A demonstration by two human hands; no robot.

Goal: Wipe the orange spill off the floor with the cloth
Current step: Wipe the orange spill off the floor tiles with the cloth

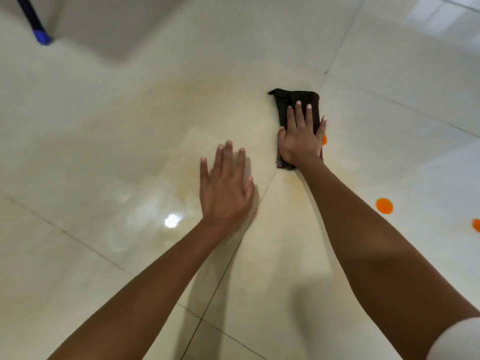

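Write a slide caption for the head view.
Right hand presses dark cloth on the tiled floor, left hand open alongside, orange spots nearby.

The floor (104, 152) is made of big shiny cream tiles with thin dark lines between them. A bright light spot (171, 220) shines on one tile. A dark brown cloth (293, 98) lies folded flat on the floor. A tiny orange drop (324, 139) sits just beside the cloth's right edge. A round orange spot (384, 205) lies further to the right. Another orange blob (477, 225) is cut off at the right edge. A pale orange smear (197, 89) spreads over the tiles left of the cloth. Far off at the top left, the blue tip (41, 37) of a stick is down at the floor.
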